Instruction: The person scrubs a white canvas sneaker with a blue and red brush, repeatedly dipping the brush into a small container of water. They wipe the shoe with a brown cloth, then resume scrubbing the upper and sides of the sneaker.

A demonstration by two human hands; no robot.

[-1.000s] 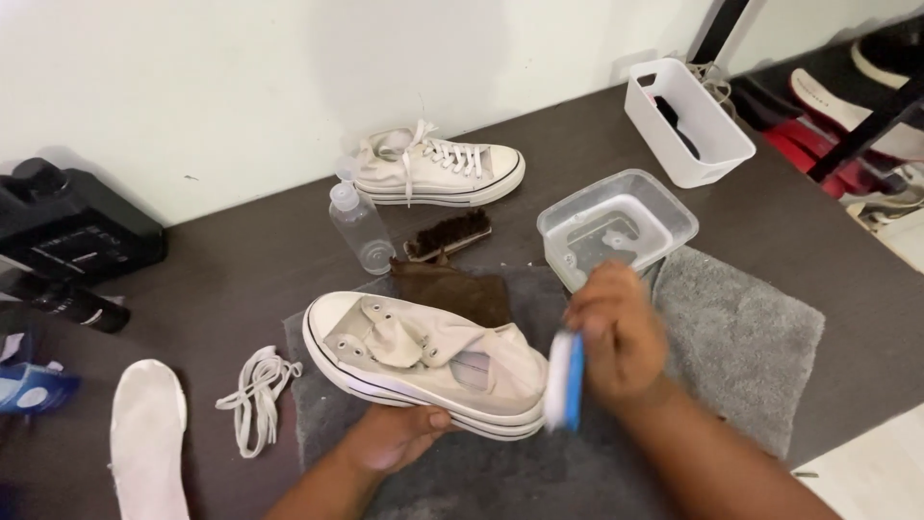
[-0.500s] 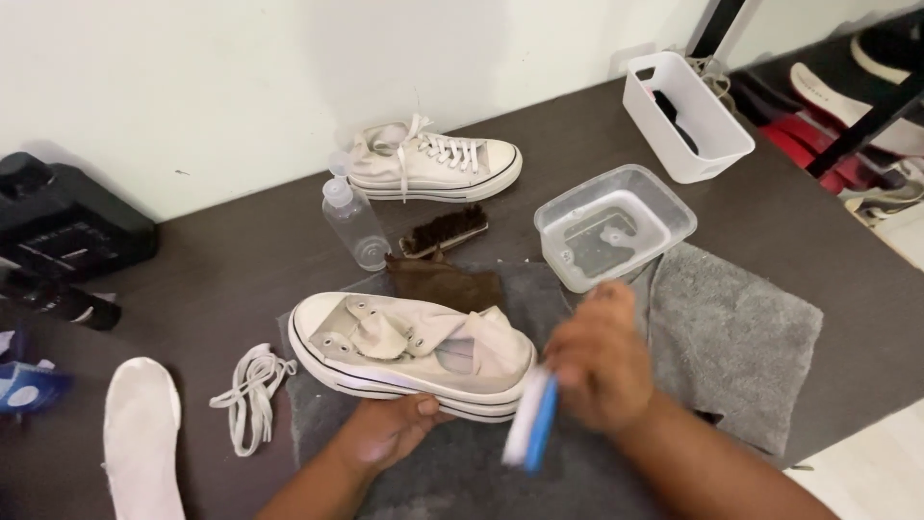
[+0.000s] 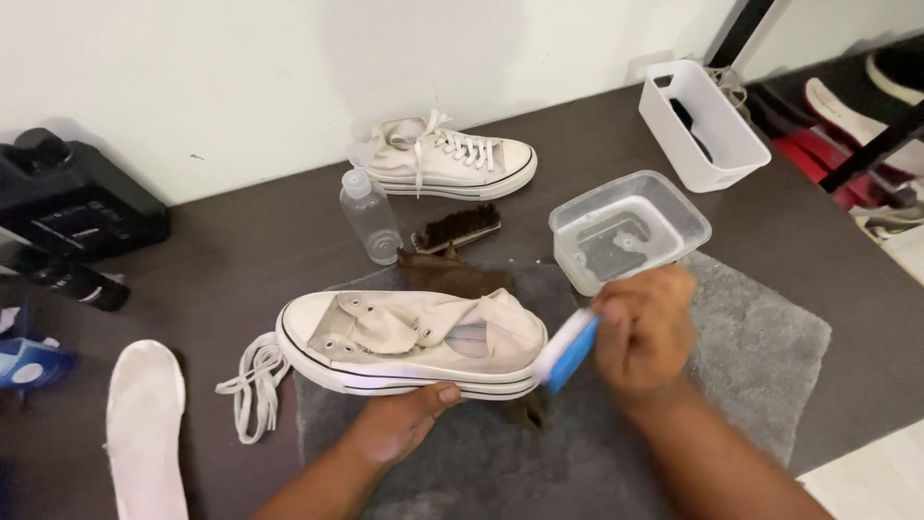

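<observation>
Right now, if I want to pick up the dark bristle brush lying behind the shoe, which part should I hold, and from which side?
Probably take the dark bristle brush by the long sides of its wooden back, coming down from above. It lies flat on the dark table, long axis nearly left-right. The clear bottle stands at its left end, so approach from the right end, where there is free space.

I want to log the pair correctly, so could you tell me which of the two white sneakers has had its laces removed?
The near sneaker on the grey mat, steadied by the left hand; its eyelets are empty, while the far sneaker by the wall is laced.
</observation>
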